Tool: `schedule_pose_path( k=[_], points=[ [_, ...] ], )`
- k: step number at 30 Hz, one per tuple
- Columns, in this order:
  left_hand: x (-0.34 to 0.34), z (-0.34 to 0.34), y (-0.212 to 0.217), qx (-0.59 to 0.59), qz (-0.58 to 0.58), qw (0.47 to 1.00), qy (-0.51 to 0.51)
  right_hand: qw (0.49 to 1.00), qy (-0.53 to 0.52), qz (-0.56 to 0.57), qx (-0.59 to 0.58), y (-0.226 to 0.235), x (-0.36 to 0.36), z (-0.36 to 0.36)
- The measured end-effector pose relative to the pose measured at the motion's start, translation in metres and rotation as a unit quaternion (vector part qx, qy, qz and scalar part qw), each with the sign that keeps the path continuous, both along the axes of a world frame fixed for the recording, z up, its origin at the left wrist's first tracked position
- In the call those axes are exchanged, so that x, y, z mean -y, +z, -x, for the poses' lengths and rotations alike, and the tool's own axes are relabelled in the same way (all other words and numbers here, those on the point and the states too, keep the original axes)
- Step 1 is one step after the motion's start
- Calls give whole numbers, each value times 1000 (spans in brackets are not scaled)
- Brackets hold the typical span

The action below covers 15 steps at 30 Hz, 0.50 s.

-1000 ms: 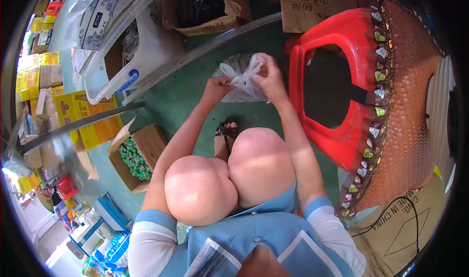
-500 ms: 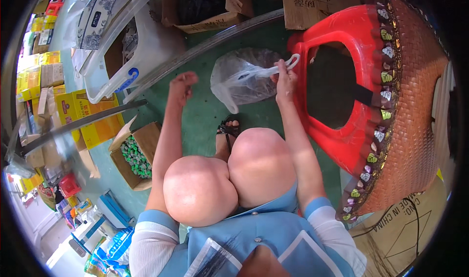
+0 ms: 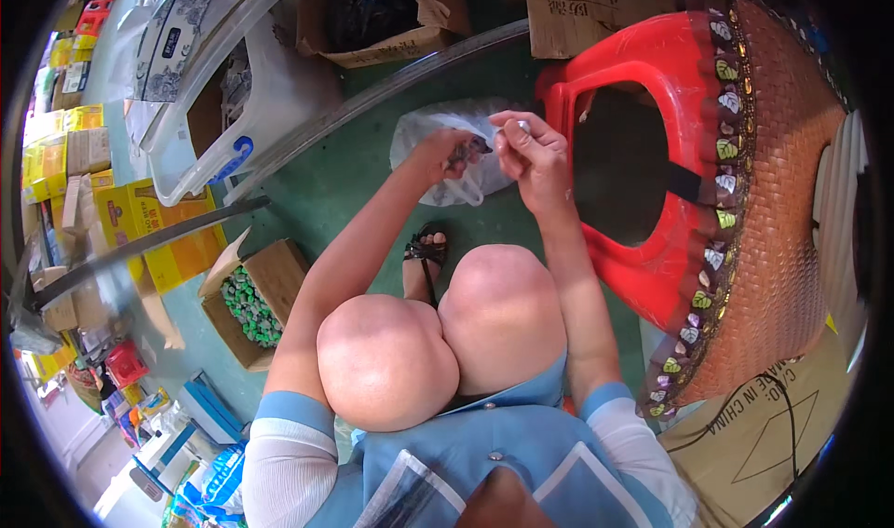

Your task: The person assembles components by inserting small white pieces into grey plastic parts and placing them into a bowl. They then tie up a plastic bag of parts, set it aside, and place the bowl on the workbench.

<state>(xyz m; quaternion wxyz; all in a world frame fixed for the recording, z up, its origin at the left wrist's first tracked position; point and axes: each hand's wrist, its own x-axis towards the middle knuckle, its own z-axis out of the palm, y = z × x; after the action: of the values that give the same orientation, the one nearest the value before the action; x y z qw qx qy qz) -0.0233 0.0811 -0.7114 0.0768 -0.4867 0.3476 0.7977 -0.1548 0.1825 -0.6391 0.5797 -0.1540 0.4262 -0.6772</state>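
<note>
A see-through plastic bag rests on the green floor ahead of my knees. My right hand is closed at the bag's right side, with a bit of its white plastic pinched at the fingertips. My left hand is at the bag's mouth, its fingers curled against small dark pieces. Whether those pieces are in the hand or lie in the bag is hard to make out.
A red plastic stool with a brown woven cover stands to the right. On the left are a cardboard box of small green-and-grey pieces, a metal rail and a see-through bin. An open carton stands beyond.
My left hand has moved right and forward, from apart over the floor to the bag's mouth. My right hand has turned and drawn slightly back, and the bag's handles are pulled in.
</note>
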Motion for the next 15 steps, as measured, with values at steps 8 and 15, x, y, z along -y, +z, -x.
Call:
schedule_pose_path(
  k=[8,15],
  points=[
    [-2,-12,-10,30,183,967,173,999,27,-10,37,5,-2,3],
    [-9,-69,41,145,703,508,-476,993,-101,-6,-64,2,-8,16]
  ],
)
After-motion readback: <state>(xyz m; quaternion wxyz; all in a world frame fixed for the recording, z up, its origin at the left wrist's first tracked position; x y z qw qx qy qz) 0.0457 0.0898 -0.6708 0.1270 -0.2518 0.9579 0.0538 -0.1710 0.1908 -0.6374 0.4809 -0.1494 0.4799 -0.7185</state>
